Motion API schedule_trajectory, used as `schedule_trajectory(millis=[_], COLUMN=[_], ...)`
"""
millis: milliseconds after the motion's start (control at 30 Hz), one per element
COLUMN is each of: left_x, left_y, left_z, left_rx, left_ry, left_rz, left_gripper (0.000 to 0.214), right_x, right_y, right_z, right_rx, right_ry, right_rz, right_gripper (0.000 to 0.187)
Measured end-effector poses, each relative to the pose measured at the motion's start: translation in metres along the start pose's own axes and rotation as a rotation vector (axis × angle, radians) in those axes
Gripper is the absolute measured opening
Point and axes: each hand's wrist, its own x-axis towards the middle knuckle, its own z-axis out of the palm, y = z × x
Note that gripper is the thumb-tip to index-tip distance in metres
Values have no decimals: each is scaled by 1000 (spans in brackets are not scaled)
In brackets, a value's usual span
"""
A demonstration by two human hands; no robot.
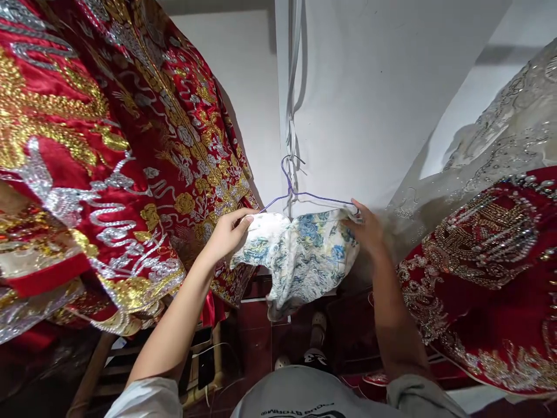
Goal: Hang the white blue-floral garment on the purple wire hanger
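A white garment with a blue floral print (307,249) hangs from a purple wire hanger (324,198) in front of me. My left hand (230,231) pinches the garment's left upper corner, thumb on top, beside the hanger's left arm. At the opposite end my right hand (368,229), slightly blurred, grips the right upper corner together with the hanger's tip. The hanger's hook overlaps a white cord (292,110) that runs down the wall; whether it is hooked on there I cannot tell. The garment's lower part droops in folds.
Red robes with gold and silver embroidery (174,116) hang close on the left. On the right are a beaded red gown (474,278) and a sheer white beaded dress (513,128). A bamboo rack (91,371) stands low at left, above a red tiled floor (256,342).
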Motion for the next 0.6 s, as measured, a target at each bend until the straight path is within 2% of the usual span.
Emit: schedule_trajectory(millis=[67, 133, 233, 333, 400, 500, 600], left_x=[1, 0, -7, -16, -21, -26, -28], left_y=[-3, -12, -30, -47, -56, -69, -81], left_z=[-2, -4, -5, -3, 0, 5, 15], left_rx=[-78, -153, -286, -432, -539, -731, -896], left_ry=[25, 100, 237, 312, 334, 374, 340], left_rz=[-22, -54, -138, -230, -285, -383, -492], left_gripper=[35, 33, 31, 32, 35, 30, 20], right_x=[16, 22, 19, 17, 19, 19, 14], right_y=[-5, -10, -17, -21, -21, -16, -9], right_z=[-8, -14, -24, -33, -35, -30, -18], right_rx=[-6, 7, 37, 93, 92, 68, 57], right_ry=[-64, -129, -257, -353, -326, -215, -77], right_rz=[-16, -14, 42, 85, 87, 58, 11], right_gripper=[51, 39, 42, 47, 45, 37, 33])
